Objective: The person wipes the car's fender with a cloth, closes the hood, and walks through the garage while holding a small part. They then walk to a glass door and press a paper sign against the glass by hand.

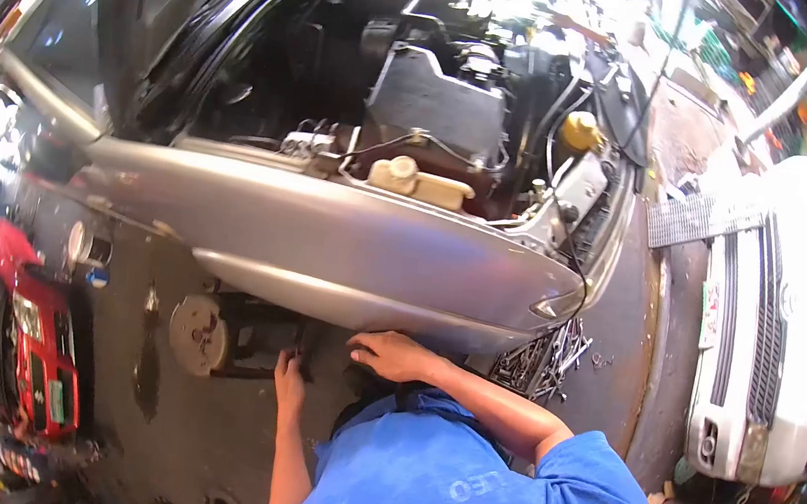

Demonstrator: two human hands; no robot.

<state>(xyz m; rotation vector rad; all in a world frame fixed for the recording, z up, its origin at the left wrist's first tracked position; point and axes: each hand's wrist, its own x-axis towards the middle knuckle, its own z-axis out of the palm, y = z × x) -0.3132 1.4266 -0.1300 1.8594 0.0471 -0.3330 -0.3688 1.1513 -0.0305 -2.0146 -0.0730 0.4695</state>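
A grey car with its engine bay exposed stands in front of me; its silver fender (355, 236) runs across the middle of the head view. My left hand (289, 377) is low beside the wheel area, its fingers closed at a dark part that I cannot make out. Just below the fender's lower edge is my right hand (393, 356), fingers stretched to the left and thumb apart, with nothing visible in it. Beyond my left hand lies a round, worn, beige disc-like piece (199, 335) on a dark frame. Shadow hides the wheel area.
Several wrenches and sockets (546, 360) lie in a pile on the floor at right. A white vehicle (767, 327) stands further right, a red car (35, 338) at left. A white can (88, 244) sits by the grey car. Dark stains mark the floor.
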